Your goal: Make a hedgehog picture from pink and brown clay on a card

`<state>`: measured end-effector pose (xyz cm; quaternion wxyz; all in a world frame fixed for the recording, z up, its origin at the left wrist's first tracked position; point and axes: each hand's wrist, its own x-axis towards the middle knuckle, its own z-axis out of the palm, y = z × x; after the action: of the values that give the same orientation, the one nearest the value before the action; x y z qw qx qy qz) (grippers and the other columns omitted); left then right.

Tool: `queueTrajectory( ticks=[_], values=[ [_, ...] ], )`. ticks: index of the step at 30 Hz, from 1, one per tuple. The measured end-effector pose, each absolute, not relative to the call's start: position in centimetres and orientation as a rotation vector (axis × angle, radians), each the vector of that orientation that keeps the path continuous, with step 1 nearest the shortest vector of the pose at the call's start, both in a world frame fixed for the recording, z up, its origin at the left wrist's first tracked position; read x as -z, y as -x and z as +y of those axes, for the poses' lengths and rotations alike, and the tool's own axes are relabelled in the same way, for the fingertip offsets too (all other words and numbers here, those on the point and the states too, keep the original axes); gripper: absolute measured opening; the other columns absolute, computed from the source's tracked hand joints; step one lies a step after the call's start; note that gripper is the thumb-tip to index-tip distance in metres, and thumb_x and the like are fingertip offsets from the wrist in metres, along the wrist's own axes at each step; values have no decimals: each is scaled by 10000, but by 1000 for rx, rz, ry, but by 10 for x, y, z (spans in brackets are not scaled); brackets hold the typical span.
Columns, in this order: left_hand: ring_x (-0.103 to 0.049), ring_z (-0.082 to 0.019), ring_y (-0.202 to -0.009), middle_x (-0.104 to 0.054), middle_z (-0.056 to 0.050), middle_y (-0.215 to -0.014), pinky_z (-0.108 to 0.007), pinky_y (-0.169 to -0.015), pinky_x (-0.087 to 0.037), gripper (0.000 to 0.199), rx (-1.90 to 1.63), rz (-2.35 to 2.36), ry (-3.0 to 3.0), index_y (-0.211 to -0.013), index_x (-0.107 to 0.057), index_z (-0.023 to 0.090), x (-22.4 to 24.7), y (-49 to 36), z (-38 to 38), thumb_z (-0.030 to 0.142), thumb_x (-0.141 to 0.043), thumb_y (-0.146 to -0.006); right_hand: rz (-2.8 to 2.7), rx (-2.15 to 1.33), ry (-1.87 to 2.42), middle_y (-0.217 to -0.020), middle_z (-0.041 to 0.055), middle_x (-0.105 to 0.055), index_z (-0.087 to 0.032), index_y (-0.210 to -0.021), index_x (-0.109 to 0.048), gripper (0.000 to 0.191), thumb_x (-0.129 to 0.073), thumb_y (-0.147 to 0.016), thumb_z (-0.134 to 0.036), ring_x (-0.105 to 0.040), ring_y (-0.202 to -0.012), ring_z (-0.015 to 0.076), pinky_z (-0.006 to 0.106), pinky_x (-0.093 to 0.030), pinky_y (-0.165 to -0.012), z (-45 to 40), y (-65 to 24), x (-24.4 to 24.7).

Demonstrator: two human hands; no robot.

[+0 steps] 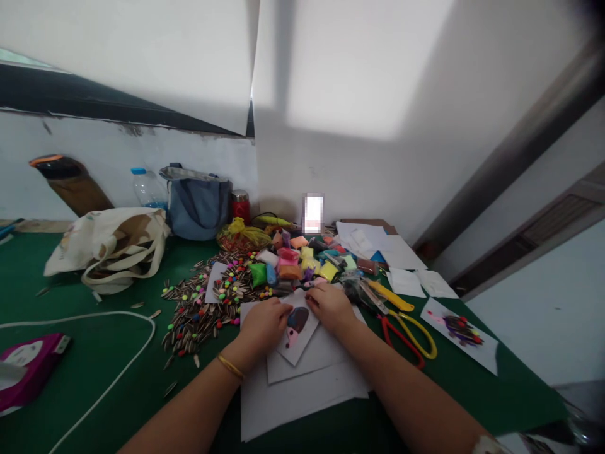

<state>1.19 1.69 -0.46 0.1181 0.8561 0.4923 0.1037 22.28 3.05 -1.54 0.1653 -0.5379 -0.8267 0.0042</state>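
- Your two forearms [198, 397] reach in from the bottom edge, closest to the camera, over everything below.
- Beneath them spreads the green table [28, 277], its far side against a pale wall [189, 151].
- Between your arms lie white paper sheets [302, 403], stacked unevenly.
- Off to your left sits a cream tote bag [66, 252], its straps loose.
- Nearer to your left hand [266, 321] is a heap of striped seeds [193, 328], mixed with bright little balls.
- Beyond your hands you have a pile of coloured packets [288, 271].
- Your left hand's fingers are bent together at the card's left side; your right hand [331, 306] curls at its upper right edge. Whether either one pinches the paper, you cannot tell from this view.
- Well to your right rests a decorated card [466, 328] with a dark, spiky shape.
- Your small white card [309, 326] lies tilted on the sheets, between your hands.
- On it sits a bluish-dark rounded patch [297, 320].
- Smallest is the pink piece [292, 338] just below that patch, dotted dark.
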Motion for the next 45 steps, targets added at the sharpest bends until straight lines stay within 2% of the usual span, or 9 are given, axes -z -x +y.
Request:
queueTrajectory(
  ticks=[8,12,18,21,26,31,35,39,45],
  values=[
    [-603,-187,-848,-641,-38,-867,-281,-687,-374,247,-305,1454,-2495,-989,-705,275,5,-12,18,235,-485,-884,-2367,120,1652,-953,120,-660,-151,-926,-665,190,-490,-913,-223,-582,-912,210,280,-403,-745,37,-215,14],
    [-607,-184,-854,-645,-41,-877,-278,-696,-390,244,-344,1450,-2471,-997,-710,270,5,-12,16,243,-491,-893,-2138,46,1692,-879,82,-648,-178,-856,-648,160,-495,-884,-217,-581,-860,193,264,-402,-721,33,-228,8],
    [-609,-175,-930,-662,-46,-1019,-274,-798,-424,266,-560,1435,-2406,-1108,-680,237,1,-9,13,215,-520,-896,-1705,-875,1372,-719,26,-612,-176,-770,-631,295,-460,-891,-383,-569,-656,151,259,-430,-623,23,-229,8],
    [-603,-176,-890,-665,-45,-944,-279,-792,-428,194,-646,1453,-2415,-967,-716,216,-4,-4,15,281,-545,-901,-1548,-1111,1277,-736,16,-598,-170,-811,-617,295,-509,-856,-441,-551,-636,138,257,-428,-609,19,-225,8],
    [-595,-177,-800,-656,-38,-812,-285,-728,-437,300,-706,1533,-2319,-786,-705,203,-6,10,24,395,-513,-913,-1636,-962,1277,-617,-37,-469,-202,-690,-487,283,-585,-814,-438,-447,-577,119,231,-361,-550,16,-229,3],
    [-616,-179,-894,-688,-51,-920,-293,-831,-479,213,-933,1408,-2153,-941,-723,199,2,13,33,280,-534,-884,-1788,-813,1278,-625,8,-547,-187,-644,-554,412,-378,-935,-420,-534,-639,143,252,-416,-616,16,-236,1],
    [-620,-187,-969,-691,-61,-1013,-304,-890,-476,254,-899,1378,-2152,-1056,-702,194,7,10,34,211,-547,-857,-1838,-722,1242,-901,64,-680,-188,-914,-700,282,-478,-889,-360,-619,-840,183,308,-478,-779,19,-238,6],
    [-630,-193,-915,-701,-48,-960,-306,-836,-482,186,-809,1446,-2131,-953,-712,196,6,10,32,284,-582,-854,-1718,-953,1274,-930,69,-688,-181,-1082,-672,316,-481,-868,-312,-659,-734,158,301,-520,-687,22,-236,13],
    [-604,-182,-850,-669,-38,-877,-291,-771,-466,172,-777,1435,-2220,-838,-689,190,0,9,26,320,-579,-863,-1719,-991,1366,-709,14,-656,-170,-783,-649,164,-604,-798,-327,-624,-645,144,247,-470,-599,22,-240,9]
  ],
)
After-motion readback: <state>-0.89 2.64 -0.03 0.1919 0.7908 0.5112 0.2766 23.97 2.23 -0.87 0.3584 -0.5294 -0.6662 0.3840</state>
